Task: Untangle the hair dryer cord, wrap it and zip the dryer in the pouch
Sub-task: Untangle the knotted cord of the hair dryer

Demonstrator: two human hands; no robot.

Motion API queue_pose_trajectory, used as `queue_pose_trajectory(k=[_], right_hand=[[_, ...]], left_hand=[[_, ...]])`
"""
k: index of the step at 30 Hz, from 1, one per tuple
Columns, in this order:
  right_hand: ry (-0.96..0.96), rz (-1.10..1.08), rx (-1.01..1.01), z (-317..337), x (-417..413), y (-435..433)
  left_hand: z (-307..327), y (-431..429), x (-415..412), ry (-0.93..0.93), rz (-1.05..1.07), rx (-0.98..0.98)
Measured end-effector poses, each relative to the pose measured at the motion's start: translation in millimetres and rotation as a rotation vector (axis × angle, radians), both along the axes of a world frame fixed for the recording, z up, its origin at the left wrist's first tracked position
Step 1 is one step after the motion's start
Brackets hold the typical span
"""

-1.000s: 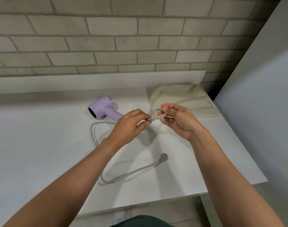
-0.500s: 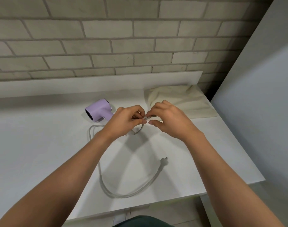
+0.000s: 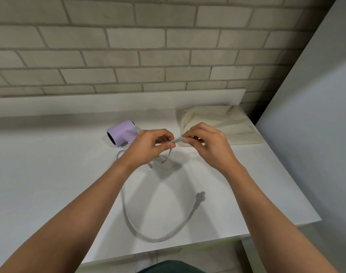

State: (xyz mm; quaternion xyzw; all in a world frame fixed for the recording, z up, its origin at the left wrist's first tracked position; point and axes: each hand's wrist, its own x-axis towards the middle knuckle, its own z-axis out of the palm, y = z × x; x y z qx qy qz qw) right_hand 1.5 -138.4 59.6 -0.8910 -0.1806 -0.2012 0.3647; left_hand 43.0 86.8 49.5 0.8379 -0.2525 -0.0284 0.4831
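Head view has both hands raised just above the middle of the white table (image 3: 50,174), close together, fingertips nearly meeting. The left hand (image 3: 148,148) has its fingers curled and pinches a short stretch of the grey cord (image 3: 158,240) between thumb and forefinger; the right hand (image 3: 205,146) pinches the same stretch from the three o'clock side, its other fingers bent under. Between the two grips the cord runs short and fairly taut, and a small loop of it hangs below the left hand's fingers, down toward the tabletop. From there the cord passes behind the left wrist, comes out at about seven o'clock of the hands and sweeps in a wide U across the table toward the near edge, ending at the plug (image 3: 200,195), which lies at about five o'clock of the hands, well apart from them. The lilac hair dryer (image 3: 121,135) lies on its side at ten o'clock, just beside the left hand. The cream pouch (image 3: 219,125) lies flat at two o'clock, against the low white upstand (image 3: 109,103). Behind that rises a pale brick wall (image 3: 148,56), and a grey panel (image 3: 316,115) closes the three o'clock side.
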Motion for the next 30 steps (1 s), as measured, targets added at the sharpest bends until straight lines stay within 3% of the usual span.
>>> queue_pose_trajectory(k=[9,12,14,18,21,24,30], right_hand=[[0.275,-0.056,0.588,0,-6,3],[0.348,-0.072,0.625,0,-4,-2],[0.331,-0.118,0.479,2,-1,-6],[-0.051,-0.091,-0.152,13,1,-4],[-0.173,-0.039,-0.504,16,8,7],[-0.181,-0.090,-0.599,15,14,11],[-0.203,-0.121,-0.538,12,13,8]], left_hand=[[-4,4,5,-0.022,0.052,0.005],[-2,2,7,-0.018,0.029,0.025],[-2,0,9,-0.030,0.029,0.059],[0,-2,12,-0.072,0.051,0.097],[4,-6,12,-0.114,0.054,0.125],[7,-7,11,-0.128,0.051,0.151],[5,-2,8,-0.038,0.062,0.032]])
